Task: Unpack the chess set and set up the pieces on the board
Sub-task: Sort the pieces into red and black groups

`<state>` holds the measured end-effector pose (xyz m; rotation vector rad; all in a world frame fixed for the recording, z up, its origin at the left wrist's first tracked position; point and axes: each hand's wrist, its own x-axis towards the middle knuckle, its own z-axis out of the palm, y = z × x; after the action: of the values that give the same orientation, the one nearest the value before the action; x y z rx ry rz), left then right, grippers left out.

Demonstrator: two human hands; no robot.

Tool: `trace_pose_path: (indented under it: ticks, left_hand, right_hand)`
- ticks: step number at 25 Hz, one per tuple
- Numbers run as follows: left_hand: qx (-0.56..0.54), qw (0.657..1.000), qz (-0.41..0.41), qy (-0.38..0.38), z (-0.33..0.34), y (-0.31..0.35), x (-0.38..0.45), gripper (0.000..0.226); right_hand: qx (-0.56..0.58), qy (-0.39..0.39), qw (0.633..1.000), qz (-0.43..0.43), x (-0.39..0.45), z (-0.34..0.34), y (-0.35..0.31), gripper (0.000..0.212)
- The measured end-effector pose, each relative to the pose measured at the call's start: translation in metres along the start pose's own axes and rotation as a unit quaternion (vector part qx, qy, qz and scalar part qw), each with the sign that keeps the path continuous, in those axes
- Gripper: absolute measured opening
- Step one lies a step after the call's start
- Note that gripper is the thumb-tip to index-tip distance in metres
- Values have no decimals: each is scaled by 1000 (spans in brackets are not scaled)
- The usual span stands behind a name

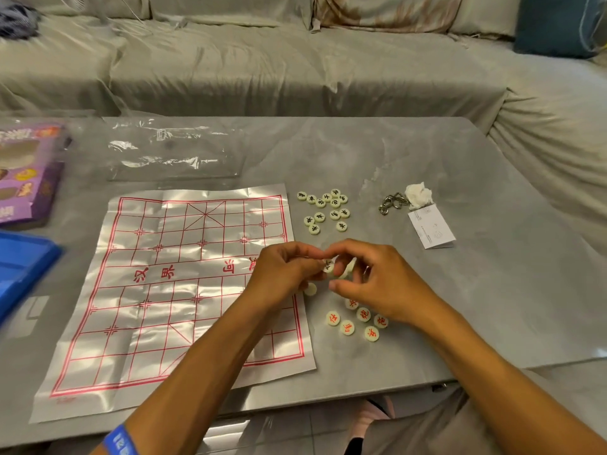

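Note:
A shiny paper xiangqi board [170, 284] with red lines lies unfolded on the grey table, with no pieces on it. Several cream discs with black characters [325, 210] sit in a cluster off its upper right corner. Several discs with red characters [356, 321] lie off its lower right side. My left hand [282, 274] and my right hand [374, 284] meet above the board's right edge, both pinching a small stack of cream discs [331, 267]. One blank-faced disc [310, 289] lies just under my left hand.
An empty clear plastic bag [174, 152] lies beyond the board. A purple box [26, 172] and a blue tray [19, 267] are at the left edge. A metal key ring [392, 202], crumpled tissue [418, 193] and folded leaflet [432, 229] lie to the right. A covered sofa stands behind the table.

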<state>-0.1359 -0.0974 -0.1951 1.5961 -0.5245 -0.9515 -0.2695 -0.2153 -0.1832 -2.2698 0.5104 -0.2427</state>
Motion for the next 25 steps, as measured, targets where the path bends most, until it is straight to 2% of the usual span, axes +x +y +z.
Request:
trace_pose_path:
  ticks: [3,8,10,12,15,18,23,25]
  left_hand:
    - [8,1000,2,2,5,-1,-3,13]
    - [53,998,25,-8,5,1,-2,18]
    - [140,988,57,15,4,2,1,17]
    - [280,956,91,19,-1,4,4,19]
    - [406,908,97,-25,-6,5,2,28]
    - [441,888,115,-60,-10,1,4,28]
    - [444,883,137,-69,-7,-7,8,16]
    - [435,887,142,-61,-4,-7,9,17]
  right_hand:
    - [-49,49,998,-11,3,5,2,23]
    - [-108,60,992,-19,4,5,6,22]
    - [-129,97,987,10,20,1,10,19]
    - [-140,125,979,80,46,-6,22,20]
    - [-165,108,970,142,76,-6,37,24]
    - [-180,111,969,127,80,-7,35,23]
    - [-207,-4,977,48,27,-14,23,8]
    - [-210,-1,976,57,13,-20,26,6]
